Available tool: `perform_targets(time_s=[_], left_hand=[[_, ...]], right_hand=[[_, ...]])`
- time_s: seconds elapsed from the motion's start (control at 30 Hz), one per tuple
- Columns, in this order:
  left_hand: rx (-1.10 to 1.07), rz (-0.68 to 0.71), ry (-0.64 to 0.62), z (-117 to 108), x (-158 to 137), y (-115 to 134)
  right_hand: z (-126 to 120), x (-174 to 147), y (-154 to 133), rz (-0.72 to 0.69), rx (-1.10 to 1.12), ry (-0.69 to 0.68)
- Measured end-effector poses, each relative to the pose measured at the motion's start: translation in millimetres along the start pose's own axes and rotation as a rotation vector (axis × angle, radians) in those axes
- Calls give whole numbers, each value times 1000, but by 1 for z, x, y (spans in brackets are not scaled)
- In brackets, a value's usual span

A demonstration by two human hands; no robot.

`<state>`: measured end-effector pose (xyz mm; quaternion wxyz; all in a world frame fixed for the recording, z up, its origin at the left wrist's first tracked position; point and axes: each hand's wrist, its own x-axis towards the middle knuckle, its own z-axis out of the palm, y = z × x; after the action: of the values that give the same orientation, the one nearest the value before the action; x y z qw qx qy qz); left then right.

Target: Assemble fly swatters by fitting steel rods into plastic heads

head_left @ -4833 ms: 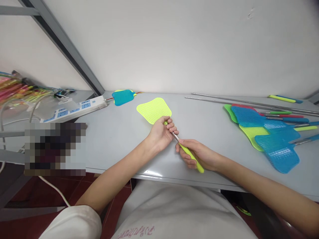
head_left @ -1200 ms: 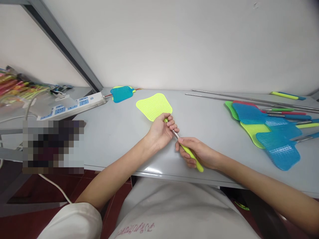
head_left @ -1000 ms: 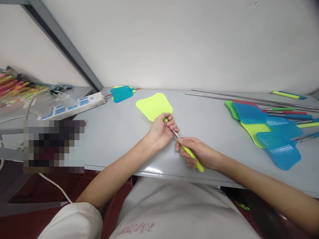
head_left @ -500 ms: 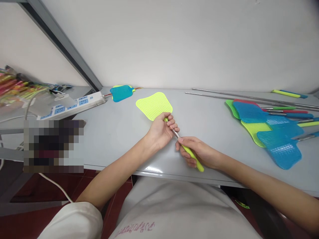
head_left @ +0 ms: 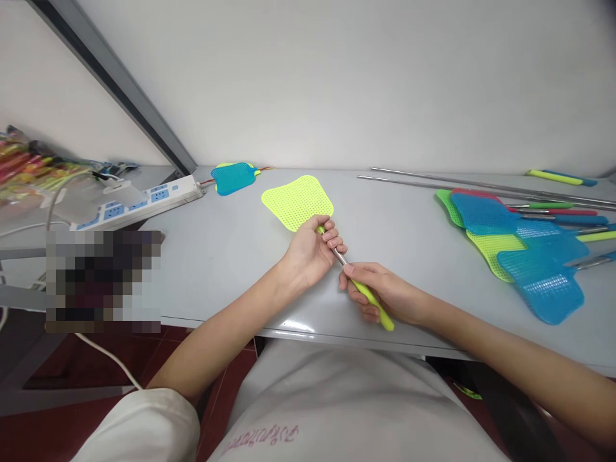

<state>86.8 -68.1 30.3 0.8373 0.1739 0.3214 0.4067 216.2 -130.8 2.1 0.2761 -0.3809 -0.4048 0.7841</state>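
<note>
The left hand [head_left: 310, 253] clasps a yellow-green, metal-shafted swatter [head_left: 339, 257], perforated head [head_left: 299, 202] just beyond, the right hand [head_left: 373, 287] grasping its handle [head_left: 384, 317].

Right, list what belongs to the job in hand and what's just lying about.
Job: yellow fly swatter, held by left hand and right hand; likely also piled fly swatters, metal rods, loose handles, blue swatter head.

Lying about, apparently: white power strip, blurred colorful bundle far left.
</note>
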Motion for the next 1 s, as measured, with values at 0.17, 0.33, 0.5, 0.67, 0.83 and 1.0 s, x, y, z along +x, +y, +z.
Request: perform_targets(time_s=[0.17, 0.33, 0.5, 0.67, 0.83, 1.0], left_hand=[[14, 3, -2, -1, 0, 0], [13, 7, -6, -2, 0, 0], [9, 0, -16, -2, 1, -1], [17, 8, -3, -1, 1, 0], [23, 9, -1, -1, 0, -1], [9, 9, -9, -1, 1, 0]], right_hand=[[0, -1, 0, 5, -10, 3], [0, 0, 1, -1, -19, 0], [-1, 1, 0, -2, -13, -6], [-1, 2, 0, -5, -11, -12], [-1, 1, 1, -2, 6, -19], [-4, 2, 1, 43, 77, -30]])
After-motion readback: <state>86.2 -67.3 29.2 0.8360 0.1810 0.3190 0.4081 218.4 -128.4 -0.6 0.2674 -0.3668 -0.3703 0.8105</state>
